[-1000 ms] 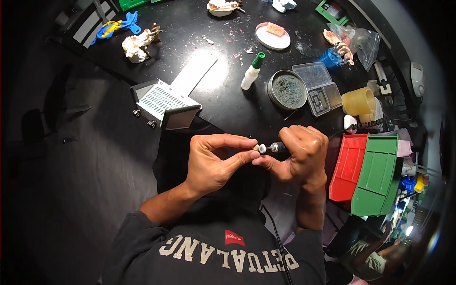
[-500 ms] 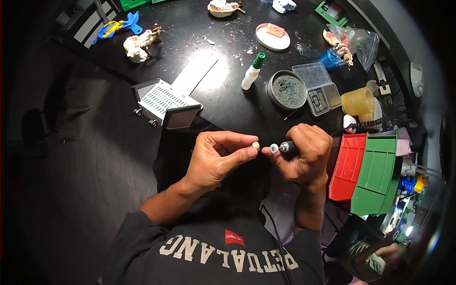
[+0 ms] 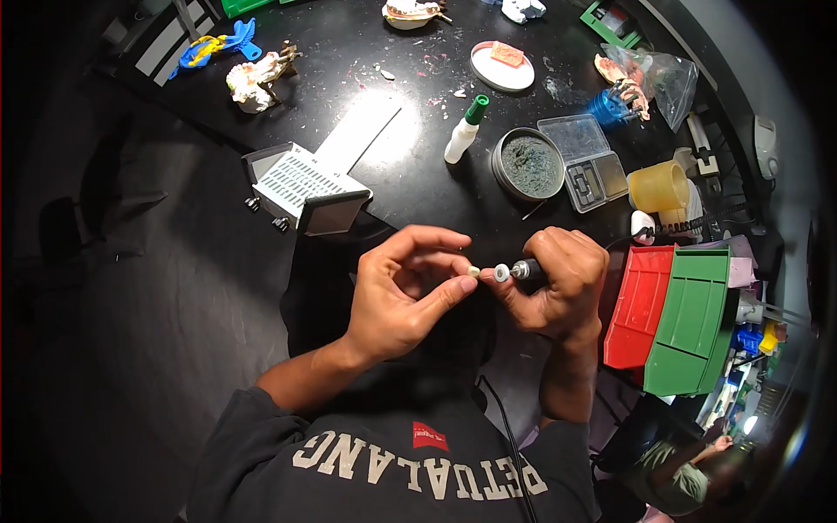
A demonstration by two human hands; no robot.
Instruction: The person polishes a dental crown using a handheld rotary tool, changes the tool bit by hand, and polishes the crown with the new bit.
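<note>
My left hand [image 3: 397, 301] pinches a small cream dental crown [image 3: 473, 272] between thumb and a fingertip, its index finger raised off the piece. My right hand [image 3: 562, 283] is wrapped round a black rotary handpiece [image 3: 528, 269]. A small pale wheel [image 3: 501, 273] with a grey centre sits on the tool's tip, facing the crown. Only a narrow gap separates the two, and my right thumb reaches in close to the crown; whether it touches I cannot tell. Most of the handpiece is hidden inside my right fist. A black cord [image 3: 506, 418] runs down over the shirt.
Beyond my hands stand a green-capped bottle [image 3: 462, 131], a round tin of grey material [image 3: 528, 164] and a pocket scale [image 3: 595, 180]. A vented metal box [image 3: 309, 187] is at left. Red [image 3: 641, 305] and green trays [image 3: 689, 318] lie at right. Another person [image 3: 680, 471] sits lower right.
My left index finger has lifted off the crown, and the crown has turned slightly and shifted a little down and right. My right hand and the handpiece stay nearly still.
</note>
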